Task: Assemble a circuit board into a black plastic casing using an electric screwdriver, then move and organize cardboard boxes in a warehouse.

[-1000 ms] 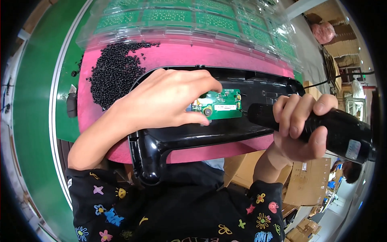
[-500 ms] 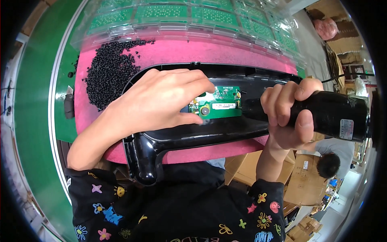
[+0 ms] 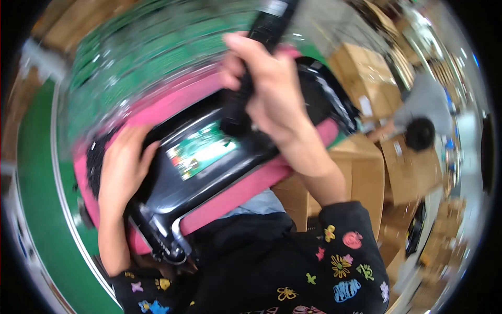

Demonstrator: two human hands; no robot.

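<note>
A black, hand-held electric screwdriver (image 3: 267,26) is gripped in my right hand (image 3: 266,78), tilted with its lower end over the right end of a green circuit board (image 3: 201,149). Whether the tip touches the board is hidden by blur. The board lies inside a long, glossy black plastic housing (image 3: 172,193), which has a curved handle-like end at the near left. My left hand (image 3: 123,167) rests by the housing's left end, thumb apart from its fingers, with nothing visible in it. Its fingertips are blurred, close to a heap of small black screw-like pieces (image 3: 95,157).
Pink sheeting (image 3: 222,201) covers the work surface under the housing. Behind it, clear plastic trays (image 3: 157,47) hold several green boards. Cardboard boxes (image 3: 361,172) stand at the right, where another person (image 3: 426,110) bends over a carton.
My view has turned, so the housing now slants up to the right. My left hand has left the board for the housing's left end. The screwdriver has swung from lying sideways to pointing down.
</note>
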